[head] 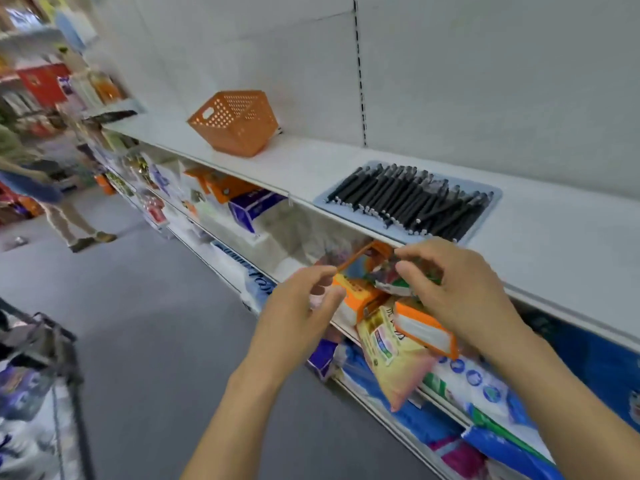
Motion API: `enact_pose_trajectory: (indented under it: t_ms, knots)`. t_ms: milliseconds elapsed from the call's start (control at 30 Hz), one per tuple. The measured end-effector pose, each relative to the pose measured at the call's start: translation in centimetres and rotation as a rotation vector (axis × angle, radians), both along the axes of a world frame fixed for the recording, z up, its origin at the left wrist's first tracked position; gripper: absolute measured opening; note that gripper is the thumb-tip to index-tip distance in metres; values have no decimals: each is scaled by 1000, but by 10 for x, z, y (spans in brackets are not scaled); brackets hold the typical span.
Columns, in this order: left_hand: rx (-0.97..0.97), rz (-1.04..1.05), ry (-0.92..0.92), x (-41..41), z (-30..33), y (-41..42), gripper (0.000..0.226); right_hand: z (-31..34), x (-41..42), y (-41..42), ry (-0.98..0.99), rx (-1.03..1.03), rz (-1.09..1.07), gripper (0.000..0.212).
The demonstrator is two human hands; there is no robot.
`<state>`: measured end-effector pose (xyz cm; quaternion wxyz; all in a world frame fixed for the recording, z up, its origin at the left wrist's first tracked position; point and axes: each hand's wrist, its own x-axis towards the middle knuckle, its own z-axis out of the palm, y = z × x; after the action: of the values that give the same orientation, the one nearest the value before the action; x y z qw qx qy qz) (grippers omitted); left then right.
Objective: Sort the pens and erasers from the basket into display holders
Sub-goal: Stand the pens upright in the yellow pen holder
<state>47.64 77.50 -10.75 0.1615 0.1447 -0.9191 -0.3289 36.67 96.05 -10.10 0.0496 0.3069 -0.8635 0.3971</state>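
Both hands meet below the white shelf's edge (346, 168), the left hand (301, 306) pinching a thin orange pen (353, 259) whose far end the right hand (450, 289) grips, while black pens fill the pale blue flat tray (491, 199) above and the perforated orange plastic basket (235, 121) sits tipped further left.

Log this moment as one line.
hands: left and right hold orange pen | basket: tipped on shelf | black pens: in blue tray
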Motion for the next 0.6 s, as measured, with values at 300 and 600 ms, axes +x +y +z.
enact_pose_trajectory:
  t_ms: [300, 600]
  knots:
    - [-63, -129, 40, -157, 16, -126, 33, 18, -90, -45, 105, 43, -416, 16]
    - [-143, -420, -393, -294, 27, -180, 51, 9, -101, -48, -449, 363, -1155, 43]
